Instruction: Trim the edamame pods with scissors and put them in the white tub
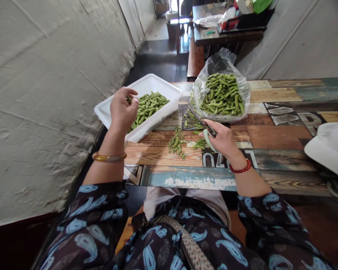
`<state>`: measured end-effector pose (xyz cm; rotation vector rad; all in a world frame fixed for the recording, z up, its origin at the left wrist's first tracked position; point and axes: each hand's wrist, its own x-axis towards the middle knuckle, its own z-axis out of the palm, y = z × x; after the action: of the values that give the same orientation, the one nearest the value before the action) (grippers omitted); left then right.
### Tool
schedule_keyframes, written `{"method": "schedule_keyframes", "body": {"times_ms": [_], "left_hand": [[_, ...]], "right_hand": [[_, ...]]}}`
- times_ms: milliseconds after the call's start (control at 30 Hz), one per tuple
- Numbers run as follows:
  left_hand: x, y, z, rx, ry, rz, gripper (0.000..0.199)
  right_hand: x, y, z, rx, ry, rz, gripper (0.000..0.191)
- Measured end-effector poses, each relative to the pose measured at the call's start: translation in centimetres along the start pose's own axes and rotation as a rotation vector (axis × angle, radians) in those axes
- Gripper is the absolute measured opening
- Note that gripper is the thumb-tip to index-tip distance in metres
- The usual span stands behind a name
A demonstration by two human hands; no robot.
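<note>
One head-worn camera is looking forward and down from above the wearer's pale-trousered lap (161, 195), catching the bare left hand (123, 109) and bare right hand (222, 138) close by over the multicoloured wooden-plank table (191, 178). Its wide view is reaching well beyond to a brown wooden table (201, 36), with a grey-white wall (56, 97) filling the left side.

the pods (222, 93) are green, the tray (150, 84) white, the sleeves (86, 221) black with blue paisley.
</note>
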<state>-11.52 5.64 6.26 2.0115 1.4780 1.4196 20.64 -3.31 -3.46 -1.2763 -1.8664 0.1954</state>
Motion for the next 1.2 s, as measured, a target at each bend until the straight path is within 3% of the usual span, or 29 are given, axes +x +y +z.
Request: {"method": "schedule_keyframes", "body": {"times_ms": [100, 200, 333, 433, 567, 700, 967, 1033, 1200], "left_hand": [[-0.6, 0.1, -0.2, 0.355, -0.116, 0.115, 0.025], [-3.5, 1.6, 1.6, 0.383, -0.268, 0.154, 0.01], [-8.3, 2.8, 5.1, 0.441, -0.575, 0.167, 0.016], [-10.5, 2.7, 6.6, 0.497, -0.667, 0.156, 0.017], [-11.2, 2.1, 7.0, 0.404, -0.698, 0.115, 0.014], [-10.9, 1.9, 7.0, 0.288, -0.64, 0.044, 0.016], [-11.0, 2.1, 6.5, -0.201, -0.535, -0.264, 0.023], [-10.8, 2.0, 6.4, -0.157, -0.526, -0.241, 0.021], [-10.0, 2.3, 6.8, 0.277, -0.485, -0.018, 0.018]], "right_hand": [[0.0, 0.1, -0.1, 0.001, 0.019, 0.006, 0.042], [0.0, 0.0, -0.2, 0.012, 0.024, 0.016, 0.042], [0.1, -0.2, -0.4, 0.034, 0.019, 0.029, 0.041], [0.1, -0.3, -0.5, 0.037, 0.026, 0.031, 0.04], [0.2, -0.4, -0.7, 0.036, 0.041, 0.023, 0.04], [0.2, -0.4, -0.8, 0.042, 0.042, 0.027, 0.041], [0.2, -0.4, -0.8, 0.051, 0.048, 0.045, 0.042], [0.2, -0.4, -0.8, 0.049, 0.051, 0.044, 0.043], [0.3, -0.3, -1.0, 0.035, 0.055, 0.064, 0.042]]}}
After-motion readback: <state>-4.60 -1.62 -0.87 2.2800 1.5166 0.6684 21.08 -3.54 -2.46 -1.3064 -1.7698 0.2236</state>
